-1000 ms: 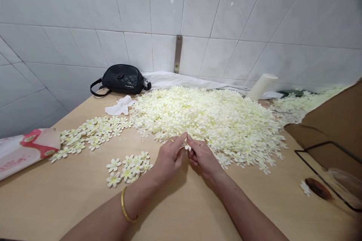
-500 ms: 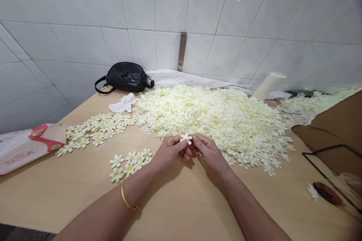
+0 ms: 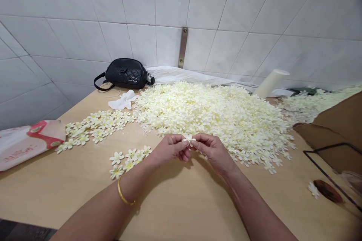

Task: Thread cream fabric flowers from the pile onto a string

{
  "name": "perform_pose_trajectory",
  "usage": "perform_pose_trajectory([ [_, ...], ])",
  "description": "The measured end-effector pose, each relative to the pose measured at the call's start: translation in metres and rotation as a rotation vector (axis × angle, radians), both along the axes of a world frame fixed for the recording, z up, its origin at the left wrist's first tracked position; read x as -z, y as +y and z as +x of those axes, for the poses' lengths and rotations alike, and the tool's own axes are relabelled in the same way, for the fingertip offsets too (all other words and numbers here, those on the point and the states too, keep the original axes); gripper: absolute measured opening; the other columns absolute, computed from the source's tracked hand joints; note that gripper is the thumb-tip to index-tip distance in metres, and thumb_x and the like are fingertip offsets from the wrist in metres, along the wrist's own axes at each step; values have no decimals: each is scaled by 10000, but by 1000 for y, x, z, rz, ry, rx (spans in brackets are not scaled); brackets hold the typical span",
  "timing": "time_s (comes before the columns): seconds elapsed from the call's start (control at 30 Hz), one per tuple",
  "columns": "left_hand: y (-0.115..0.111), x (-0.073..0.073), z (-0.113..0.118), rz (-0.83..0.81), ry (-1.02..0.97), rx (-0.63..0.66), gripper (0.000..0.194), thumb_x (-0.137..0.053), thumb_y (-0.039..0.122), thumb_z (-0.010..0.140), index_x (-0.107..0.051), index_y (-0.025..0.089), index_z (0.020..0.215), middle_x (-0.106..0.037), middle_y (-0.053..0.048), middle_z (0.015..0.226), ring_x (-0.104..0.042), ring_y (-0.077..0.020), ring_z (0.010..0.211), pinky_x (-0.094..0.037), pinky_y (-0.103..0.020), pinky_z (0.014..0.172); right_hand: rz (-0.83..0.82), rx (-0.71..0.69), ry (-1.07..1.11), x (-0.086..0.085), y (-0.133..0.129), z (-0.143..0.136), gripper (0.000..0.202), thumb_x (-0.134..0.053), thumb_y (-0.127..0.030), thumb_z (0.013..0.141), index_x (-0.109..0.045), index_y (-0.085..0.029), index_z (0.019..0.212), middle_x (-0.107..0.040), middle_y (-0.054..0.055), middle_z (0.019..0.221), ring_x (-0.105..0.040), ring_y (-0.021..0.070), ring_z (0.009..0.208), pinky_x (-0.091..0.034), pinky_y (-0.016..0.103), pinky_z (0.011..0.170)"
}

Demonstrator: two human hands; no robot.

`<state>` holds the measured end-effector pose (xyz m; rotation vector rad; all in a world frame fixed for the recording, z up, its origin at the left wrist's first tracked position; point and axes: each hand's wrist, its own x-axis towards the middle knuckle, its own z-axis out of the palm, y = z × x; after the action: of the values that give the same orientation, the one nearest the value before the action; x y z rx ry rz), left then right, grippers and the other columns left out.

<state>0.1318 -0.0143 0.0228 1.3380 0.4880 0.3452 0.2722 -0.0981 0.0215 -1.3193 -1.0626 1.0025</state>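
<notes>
Between my two hands is a small white artificial flower, pinched from both sides at its petals. My left hand grips its left edge with thumb and forefinger, and a gold bangle circles that wrist. On the other side, my right hand has thumb and fingertips closed on the right petals. Right behind the hands rises a large heap of pale yellow-white flowers. A small group of flowers with yellow centres lies flat beside my left forearm, partly covered by it.
More flowers spread at the left, by a red-and-white bag. A black handbag and a crumpled tissue lie behind. At right are a white roll, a cardboard box, a black metal frame and a brown oval object.
My right thumb and fingers have come inward onto the flower's right petals, covering more of it. The view has tilted slightly; the other things lie as before.
</notes>
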Motion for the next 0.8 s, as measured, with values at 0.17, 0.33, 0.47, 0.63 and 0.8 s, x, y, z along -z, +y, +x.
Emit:
perform_pose_trajectory([
  [0.17, -5, 0, 2, 220, 124, -47, 266, -490, 344, 751, -505, 149, 569, -517, -6, 495, -474, -102, 452, -351, -225, 480, -67, -27, -68, 0, -1, -3, 200, -586, -349, 711, -572, -154, 671, -533, -13, 605, -496, 114, 597, -394, 244, 576],
  [0.33, -16, 5, 8, 818, 289, -414, 231, -508, 216, 683, -394, 188, 485, -309, 42, 440, -259, -92, 425, -196, -251, 477, 22, 208, -562, 6, 4, -24, 190, -447, -225, 770, -511, -170, 600, -478, 2, 577, -427, 122, 549, -347, 254, 531],
  [0.47, -13, 6, 9, 758, 187, -464, 241, -474, 255, 733, -394, 190, 514, -332, 36, 473, -296, -101, 458, -224, -245, 494, 144, 328, -616, 10, 10, -35, 166, -394, -204, 800, -551, -169, 758, -538, 44, 725, -476, 152, 668, -388, 282, 624],
  [0.63, -1, 1, 3, 364, 23, -220, 263, -432, 317, 776, -470, 163, 567, -467, 10, 530, -429, -103, 512, -329, -226, 513, 45, 139, -158, 6, 9, -25, 281, -476, -318, 798, -523, -194, 1046, -571, 25, 827, -527, 145, 743, -432, 263, 667],
  [0.8, -2, -5, 0, 355, 103, -126, 234, -475, 269, 728, -473, 149, 527, -442, 25, 484, -393, -82, 465, -285, -212, 463, 35, 47, -79, -2, 5, -13, 182, -531, -320, 767, -575, -179, 872, -563, -8, 714, -510, 114, 654, -405, 229, 605],
])
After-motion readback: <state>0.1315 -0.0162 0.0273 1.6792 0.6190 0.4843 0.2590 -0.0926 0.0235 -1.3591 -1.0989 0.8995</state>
